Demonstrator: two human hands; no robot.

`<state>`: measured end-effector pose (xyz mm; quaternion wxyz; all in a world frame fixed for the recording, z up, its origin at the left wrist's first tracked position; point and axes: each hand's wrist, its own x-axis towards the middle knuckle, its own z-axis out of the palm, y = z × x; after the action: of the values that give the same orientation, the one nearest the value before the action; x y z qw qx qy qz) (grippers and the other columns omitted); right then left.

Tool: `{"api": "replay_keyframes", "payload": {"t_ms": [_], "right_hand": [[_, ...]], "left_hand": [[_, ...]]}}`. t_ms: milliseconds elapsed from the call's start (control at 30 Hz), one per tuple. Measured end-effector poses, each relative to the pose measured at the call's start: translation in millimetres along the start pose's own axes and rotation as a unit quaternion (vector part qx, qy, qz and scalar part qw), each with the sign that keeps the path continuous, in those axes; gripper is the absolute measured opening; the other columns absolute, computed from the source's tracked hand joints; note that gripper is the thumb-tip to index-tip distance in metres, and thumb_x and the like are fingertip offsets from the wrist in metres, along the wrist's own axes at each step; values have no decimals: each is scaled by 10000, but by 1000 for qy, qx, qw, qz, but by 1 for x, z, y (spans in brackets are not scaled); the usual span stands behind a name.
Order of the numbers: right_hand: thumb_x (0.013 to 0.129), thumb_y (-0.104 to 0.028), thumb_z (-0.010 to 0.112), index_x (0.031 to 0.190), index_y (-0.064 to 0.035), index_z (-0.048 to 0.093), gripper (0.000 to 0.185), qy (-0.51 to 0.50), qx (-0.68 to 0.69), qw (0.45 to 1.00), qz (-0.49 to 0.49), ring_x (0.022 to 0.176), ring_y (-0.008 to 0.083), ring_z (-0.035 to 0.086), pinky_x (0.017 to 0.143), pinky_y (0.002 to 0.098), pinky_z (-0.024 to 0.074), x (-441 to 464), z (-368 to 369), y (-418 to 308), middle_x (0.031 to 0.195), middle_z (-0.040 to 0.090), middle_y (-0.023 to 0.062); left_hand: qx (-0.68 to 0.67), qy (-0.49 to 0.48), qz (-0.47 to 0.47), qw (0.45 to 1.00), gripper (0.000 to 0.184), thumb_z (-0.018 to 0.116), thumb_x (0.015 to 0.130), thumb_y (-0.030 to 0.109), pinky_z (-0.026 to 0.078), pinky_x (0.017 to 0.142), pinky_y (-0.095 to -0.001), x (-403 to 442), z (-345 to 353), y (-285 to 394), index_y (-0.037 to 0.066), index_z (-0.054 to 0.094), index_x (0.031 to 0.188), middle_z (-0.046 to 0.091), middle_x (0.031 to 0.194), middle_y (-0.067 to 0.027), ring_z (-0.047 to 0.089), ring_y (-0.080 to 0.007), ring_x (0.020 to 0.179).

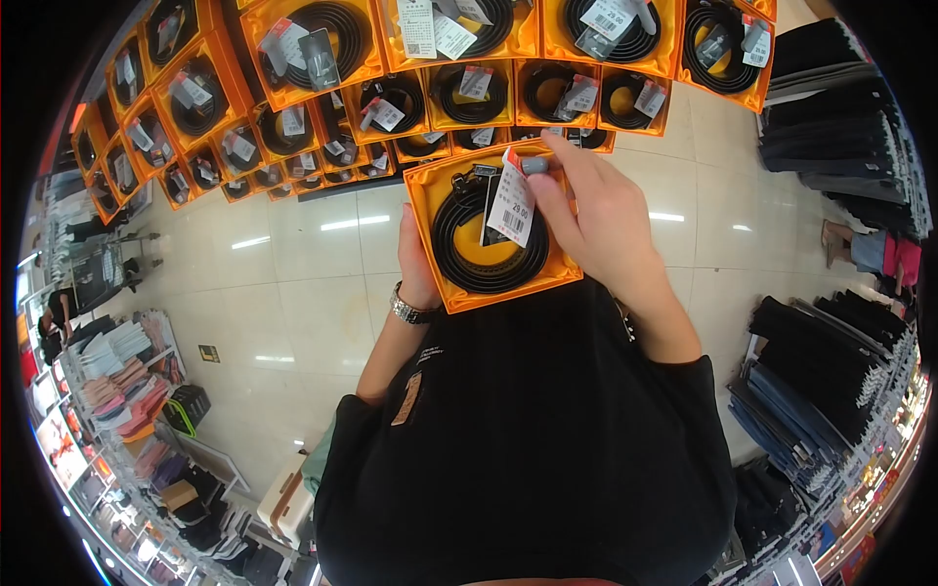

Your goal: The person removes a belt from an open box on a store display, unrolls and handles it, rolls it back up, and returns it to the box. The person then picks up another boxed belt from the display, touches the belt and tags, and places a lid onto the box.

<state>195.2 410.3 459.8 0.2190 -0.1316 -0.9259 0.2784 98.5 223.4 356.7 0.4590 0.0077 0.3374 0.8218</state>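
Note:
An orange box [427,256] with a coiled black belt [452,244] inside is held in front of my chest. My left hand [417,256] grips the box's left side, its fingers mostly hidden beneath. Over the coil lies a white price tag [510,207] reading 29.00, with a dark tag partly behind it. My right hand [596,200] is at the upper right of the box, thumb and index finger closed on a small grey security tag [534,166] at the price tag's top.
Ahead stands a tiered display of orange belt boxes [469,93]. Dark trousers [831,98] and jeans [791,420] hang at the right. Folded clothes [127,381] fill racks at the left. A beige suitcase [286,503] is behind at the left. Another person [870,252] is at the far right.

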Motion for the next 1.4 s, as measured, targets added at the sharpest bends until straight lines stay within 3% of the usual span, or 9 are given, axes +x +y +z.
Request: {"api": "replay_keyframes", "payload": {"t_ms": [100, 367, 533, 633, 700, 900, 967, 1100, 1400], "right_hand": [[774, -321, 702, 1176, 18, 547, 548, -55, 0, 998, 12, 828, 282, 627, 726, 349, 508, 2, -8, -11, 961, 642, 142], [704, -452, 737, 1244, -9, 502, 736, -94, -35, 991, 84, 886, 294, 626, 753, 356, 511, 5, -3, -20, 976, 639, 138], [673, -270, 774, 1277, -102, 496, 686, -126, 29, 991, -40, 997, 297, 593, 831, 366, 493, 10, -25, -15, 1129, 596, 91], [674, -162, 755, 1256, -112, 511, 634, -182, 29, 979, -86, 1040, 297, 571, 853, 362, 486, 12, -24, -1, 1175, 572, 75], [695, -134, 730, 1200, -86, 548, 539, -152, 1, 980, -128, 973, 295, 593, 795, 355, 500, 14, -17, 2, 1118, 593, 87], [779, -135, 681, 1012, -28, 637, 260, -91, 9, 985, -147, 803, 278, 609, 687, 348, 499, 21, -14, 3, 897, 627, 90], [817, -136, 649, 962, -23, 647, 183, -99, 7, 988, -121, 794, 274, 605, 686, 345, 497, 23, -14, 4, 852, 619, 93], [825, -200, 635, 926, -63, 653, 171, -45, 42, 989, -138, 775, 242, 601, 624, 347, 494, 26, -6, 9, 810, 603, 52], [831, -139, 633, 927, -48, 660, 135, -140, 13, 977, -159, 748, 236, 581, 647, 331, 473, 38, -18, 2, 793, 564, 69]], "left_hand": [[-23, -19, -3, 1000, 669, 213, 976, 542, 430, 1001, -399, -1, 3, 1, 18, 379, 1358, 503, 1310, -171, 524, -273, 1176], [23, 17, 4, 1000, 687, 214, 969, 559, 428, 1001, -401, -3, 14, 2, 20, 370, 1365, 494, 1321, -167, 518, -276, 1184], [7, -20, 7, 1000, 692, 210, 969, 559, 423, 1006, -403, 0, 1, -3, 17, 362, 1371, 487, 1329, -169, 514, -280, 1189], [-136, -103, 6, 985, 695, 205, 969, 558, 419, 1011, -404, 2, -5, -5, 14, 359, 1373, 483, 1332, -171, 512, -283, 1192], [7, 14, 11, 1000, 698, 206, 968, 558, 424, 1007, -405, -1, 6, -3, 12, 357, 1375, 478, 1336, -174, 507, -285, 1197], [-149, -123, -7, 981, 696, 219, 964, 563, 438, 992, -403, 0, -4, -5, 17, 366, 1370, 482, 1330, -169, 512, -278, 1189], [-106, -92, -6, 990, 693, 216, 965, 562, 443, 986, -399, -1, -4, -4, 19, 371, 1367, 495, 1316, -167, 523, -271, 1174], [-116, -99, -7, 988, 677, 211, 972, 549, 448, 980, -393, 0, -8, -4, 20, 380, 1358, 513, 1296, -164, 536, -263, 1158], [4, -9, 2, 1000, 655, 226, 977, 538, 452, 971, -377, -4, 6, -2, 23, 405, 1340, 525, 1284, -146, 545, -243, 1140]]}}
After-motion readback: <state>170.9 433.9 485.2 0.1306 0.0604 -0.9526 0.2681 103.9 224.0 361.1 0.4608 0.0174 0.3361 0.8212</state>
